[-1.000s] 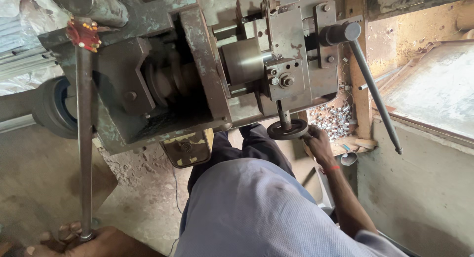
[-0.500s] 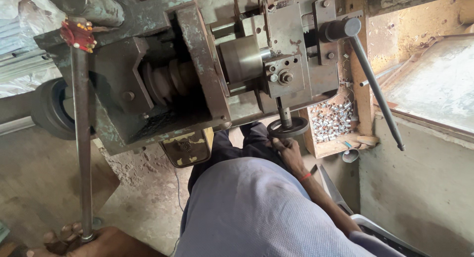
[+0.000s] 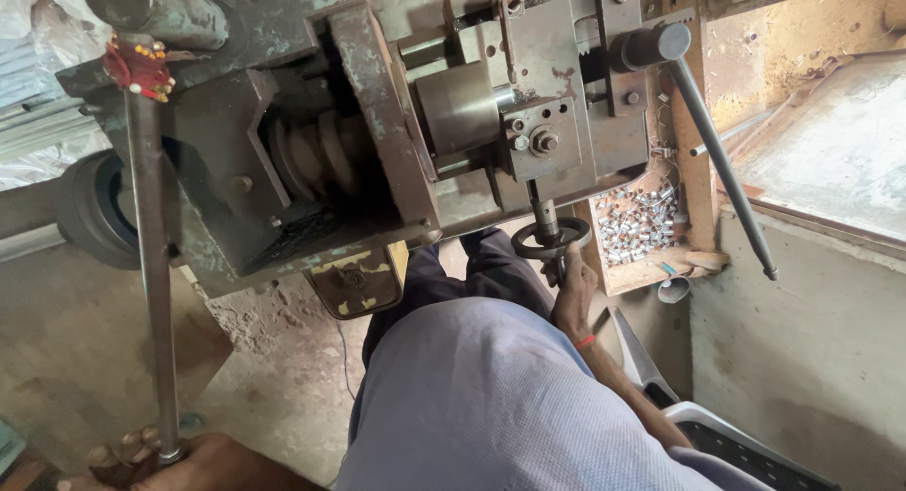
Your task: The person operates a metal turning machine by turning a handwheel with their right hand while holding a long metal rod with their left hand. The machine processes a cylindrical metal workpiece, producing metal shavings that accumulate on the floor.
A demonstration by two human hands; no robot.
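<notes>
— Where do the hands sit?

— The right hand (image 3: 574, 288) is up under the machine (image 3: 377, 123), fingers wrapped around the small black handwheel (image 3: 552, 238) and its grip. The left hand (image 3: 156, 453) is at the bottom left edge of the view, fingers closed around the lower end of a long steel lever (image 3: 151, 265).

— How is that lever lying?

— Its long axis runs nearly straight up the picture, from the hand to a red cloth tie (image 3: 139, 66) near the top. The handwheel hangs on a short shaft below the machine's front block, its rim facing down toward the lap.

— Much room to move?

— Tight on the right: a wooden tray of small metal pieces (image 3: 640, 229) is just beside the wheel, and a second slanted lever (image 3: 717, 156) crosses in front of a concrete wall (image 3: 812, 359). Left of the steel lever lies bare floor (image 3: 66, 349), with a tyre (image 3: 90, 208) near the machine's edge.
</notes>
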